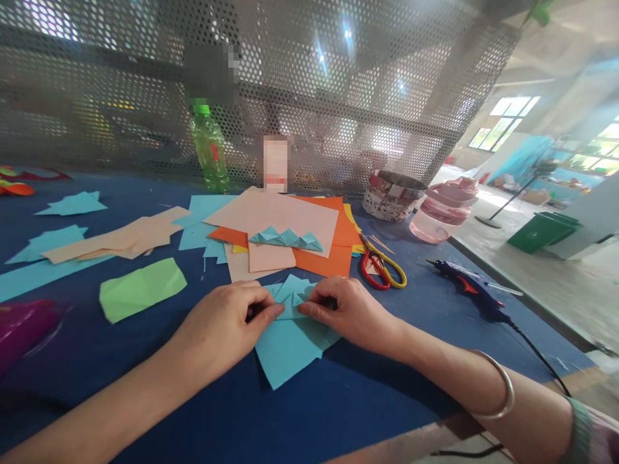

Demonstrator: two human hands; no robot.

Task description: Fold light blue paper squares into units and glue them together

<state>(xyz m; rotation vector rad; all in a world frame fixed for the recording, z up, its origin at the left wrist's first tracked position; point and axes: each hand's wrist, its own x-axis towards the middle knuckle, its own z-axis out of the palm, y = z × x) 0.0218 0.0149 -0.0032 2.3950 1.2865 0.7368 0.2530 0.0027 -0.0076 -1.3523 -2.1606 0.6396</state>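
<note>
A light blue paper sheet (290, 345) lies on the dark blue table (338, 412), its far end folded into small zigzag pleats. My left hand (227, 325) pinches the pleated part from the left with curled fingers. From the right, my right hand (345, 309) pinches the same fold; a silver bangle circles that wrist. The fingertips of both hands nearly meet over the paper. A finished blue pleated strip (286, 240) rests on a stack of beige and orange sheets (319, 248) just beyond.
Red-and-yellow scissors (382, 265) lie right of the stack, a blue glue gun (471, 287) with its cord farther right. A green folded paper (140, 290), beige and blue scraps sit left. A green bottle (209, 148), paper basket (391, 194) and pink jar (442, 212) stand by a perforated metal screen.
</note>
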